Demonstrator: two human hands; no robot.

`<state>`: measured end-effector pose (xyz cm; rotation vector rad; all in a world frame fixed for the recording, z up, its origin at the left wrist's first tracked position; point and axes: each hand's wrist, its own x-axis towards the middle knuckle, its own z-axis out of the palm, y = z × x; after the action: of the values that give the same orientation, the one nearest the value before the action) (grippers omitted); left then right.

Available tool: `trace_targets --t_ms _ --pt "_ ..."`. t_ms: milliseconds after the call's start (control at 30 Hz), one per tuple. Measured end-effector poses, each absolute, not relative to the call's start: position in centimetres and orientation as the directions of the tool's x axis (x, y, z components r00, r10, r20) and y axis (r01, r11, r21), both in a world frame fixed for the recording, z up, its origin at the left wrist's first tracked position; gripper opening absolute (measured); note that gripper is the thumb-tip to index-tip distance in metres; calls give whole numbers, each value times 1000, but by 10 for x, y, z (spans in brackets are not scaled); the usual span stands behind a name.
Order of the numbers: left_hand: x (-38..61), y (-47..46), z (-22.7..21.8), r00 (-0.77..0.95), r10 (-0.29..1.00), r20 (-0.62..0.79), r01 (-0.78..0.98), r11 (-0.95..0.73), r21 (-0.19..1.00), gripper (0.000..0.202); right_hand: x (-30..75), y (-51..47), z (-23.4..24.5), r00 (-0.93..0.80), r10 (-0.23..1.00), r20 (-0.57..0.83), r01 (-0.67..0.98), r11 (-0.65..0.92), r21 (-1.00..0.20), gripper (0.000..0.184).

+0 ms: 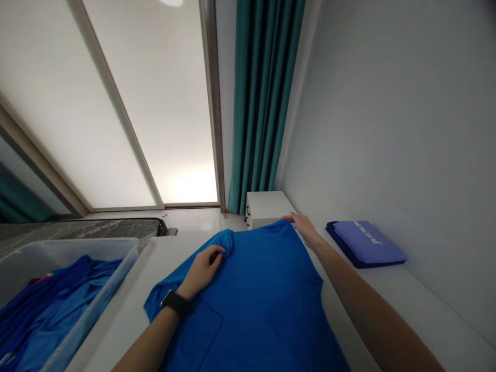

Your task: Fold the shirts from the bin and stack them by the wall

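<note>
Blue shirt (263,289) lies spread, left hand (203,267) curled, right hand (303,228) outstretched.

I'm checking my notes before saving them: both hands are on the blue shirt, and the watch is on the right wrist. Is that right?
Not quite. The head view shows the watch on the left wrist, not the right. The left hand and right hand are both on the blue shirt.
</note>
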<state>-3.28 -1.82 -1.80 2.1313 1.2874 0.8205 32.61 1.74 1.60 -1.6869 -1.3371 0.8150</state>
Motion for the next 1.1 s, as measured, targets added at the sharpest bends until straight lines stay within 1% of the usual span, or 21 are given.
trace_targets --t_ms 33,67,133,200,267,333,367,433,500,567,600,667,733,833,933,1000,1100 --pt "-32 -19 -17 366 902 231 589 -417 692 29 321 7 22 218 975 46 437 -55 -898 51" --pt "-32 -20 -15 364 902 231 588 -415 694 29 315 -4 27 190 971 144 432 50 -901 51" --pt "-31 -21 -13 357 905 231 588 -410 697 29 302 -30 34 81 960 270 498 196 -845 50" --pt "-31 -22 -12 350 908 233 587 -406 700 29 288 -56 36 -73 942 327 573 309 -760 48" --pt "-31 -21 -13 350 906 237 584 -409 701 28 275 -77 34 -261 914 310 628 404 -665 46" --pt "-31 -21 -14 354 904 240 580 -413 702 28 263 -92 30 -417 876 242 672 476 -567 43" --pt "-31 -21 -14 356 903 240 579 -414 703 28 259 -96 28 -470 859 205 689 502 -523 42" --pt "-31 -21 -14 353 905 239 579 -412 704 28 254 -96 25 -504 848 161 718 516 -467 38" --pt "-31 -21 -13 350 907 235 583 -407 703 28 256 -86 22 -445 876 186 758 479 -442 34" --pt "-31 -21 -12 349 908 232 586 -405 702 28 265 -69 18 -299 926 229 820 372 -434 28" --pt "-31 -21 -12 349 908 232 585 -405 703 28 271 -58 15 -207 953 219 852 286 -439 24" --pt "-31 -21 -12 349 908 231 578 -403 709 28 285 -36 8 12 994 112 891 40 -452 20" --pt "-31 -21 -13 345 910 231 575 -399 714 28 296 -18 -2 102 992 76 900 -60 -431 22" --pt "-32 -20 -15 342 911 231 575 -397 715 28 301 0 -16 153 988 20 908 -132 -398 19" --pt "-33 -19 -18 344 909 236 578 -403 710 28 296 7 -25 165 986 -23 918 -162 -361 19" --pt "-33 -18 -19 345 907 243 585 -410 699 27 291 9 -28 150 988 -39 924 -154 -350 20" --pt "-34 -16 -23 349 902 253 591 -421 688 27 288 12 -27 99 994 -42 922 -107 -371 13"
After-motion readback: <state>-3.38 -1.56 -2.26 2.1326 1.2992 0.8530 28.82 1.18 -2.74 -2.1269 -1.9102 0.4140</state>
